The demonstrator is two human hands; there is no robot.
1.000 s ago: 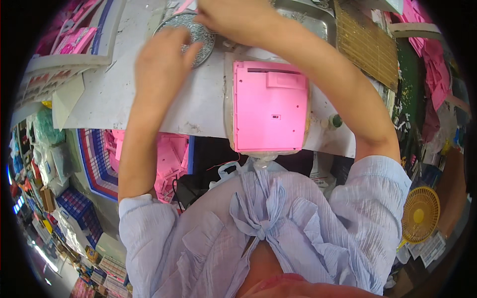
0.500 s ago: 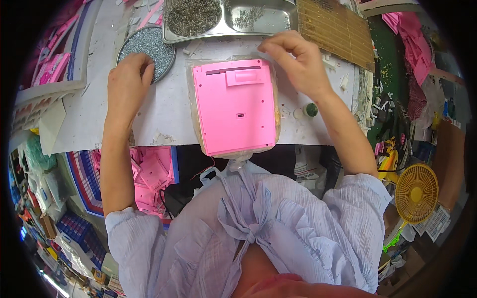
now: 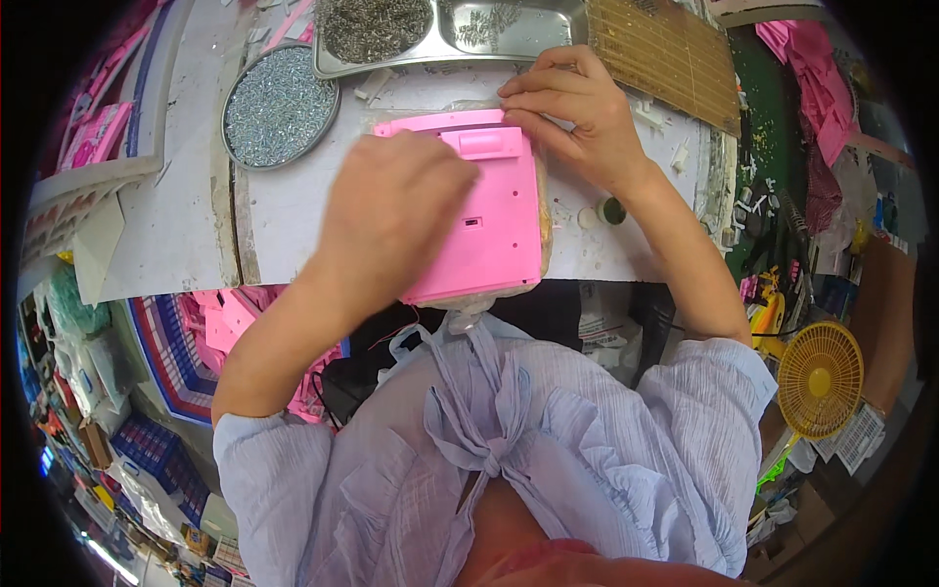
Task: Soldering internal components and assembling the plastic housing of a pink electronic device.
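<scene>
A flat pink plastic casing (image 3: 476, 256) lies on a padded, clear-wrapped support at the table's near edge. It has screw holes, a small slot in the middle and a raised rectangular part near its far edge. My left hand (image 3: 396, 210) is over the casing's left side with its fingers curled in, smeared a little by motion; what they hold is hidden. At the far right corner, my right hand (image 3: 577, 117) has thumb and fingertips drawn together over the casing's edge. Anything between them is too small to name. A round dish of small silvery screws (image 3: 279, 108) stands to the left.
A steel compartment tray (image 3: 509, 34) with dark screws stands at the back, beside a brown ridged board (image 3: 665, 64). A small green-topped bottle (image 3: 611, 210) is right of the casing. Crates with pink parts (image 3: 176, 342) sit below left; a yellow fan (image 3: 820, 380) is far right.
My left hand has moved from the screw dish rightward and nearer, over the casing's left side. The right hand has shifted slightly left, onto the casing's far right corner.
</scene>
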